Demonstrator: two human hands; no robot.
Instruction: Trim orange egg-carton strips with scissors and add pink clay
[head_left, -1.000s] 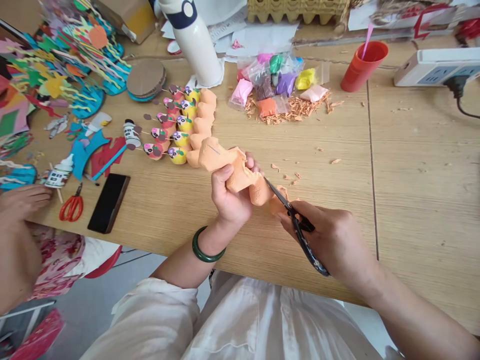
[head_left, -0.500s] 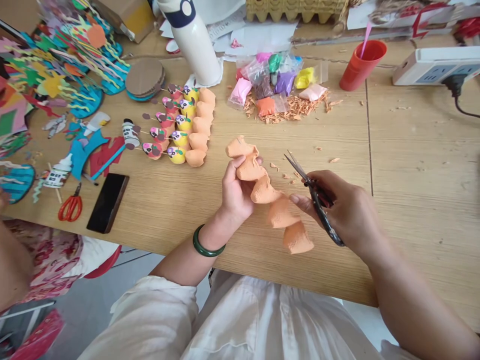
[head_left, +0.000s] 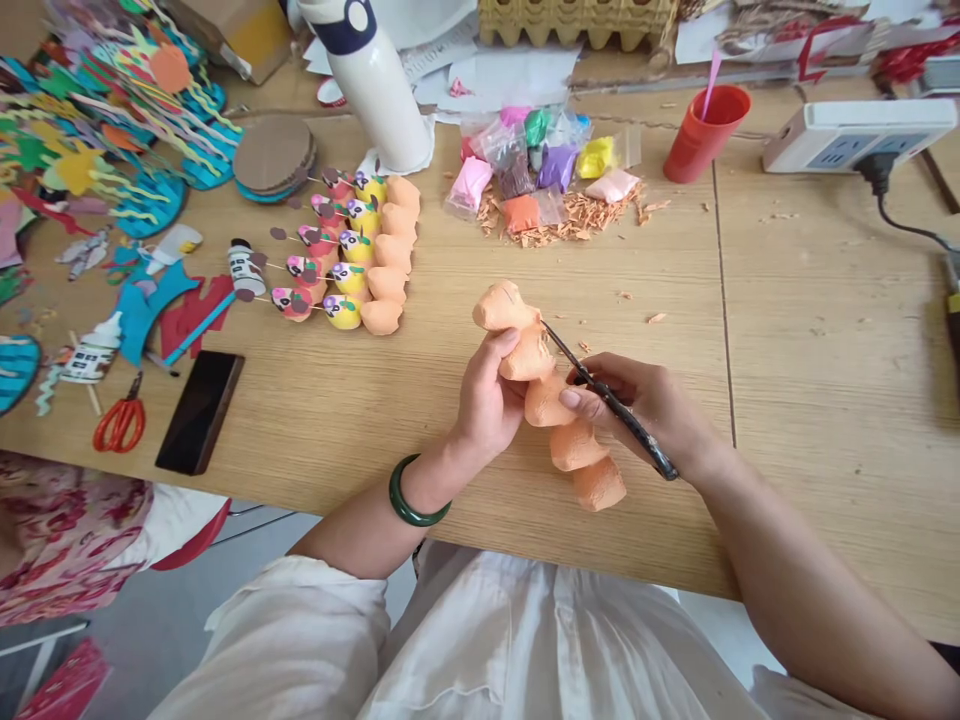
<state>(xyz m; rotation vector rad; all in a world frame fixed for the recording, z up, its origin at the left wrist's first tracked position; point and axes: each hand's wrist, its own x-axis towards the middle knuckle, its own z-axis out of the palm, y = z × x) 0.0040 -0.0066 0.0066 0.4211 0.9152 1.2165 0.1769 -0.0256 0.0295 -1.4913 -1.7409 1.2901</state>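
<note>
Head view: left hand [head_left: 484, 400] grips orange carton strip [head_left: 576, 448], long axis slanting near-right; right hand [head_left: 654, 405] clasps scissors [head_left: 609, 399].

matt orange painted pulp egg-carton strip [head_left: 559, 400], rough texture, dark metal scissors [head_left: 611, 405], pale wood-grain laminate table [head_left: 825, 350], glossy green bangle [head_left: 412, 495], red plastic cup [head_left: 701, 125]

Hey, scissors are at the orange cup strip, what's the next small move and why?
Probably squeeze the scissors shut to snip between the top two cups: the blade tips sit at that joint of the orange cup strip, which the left hand steadies.
</note>
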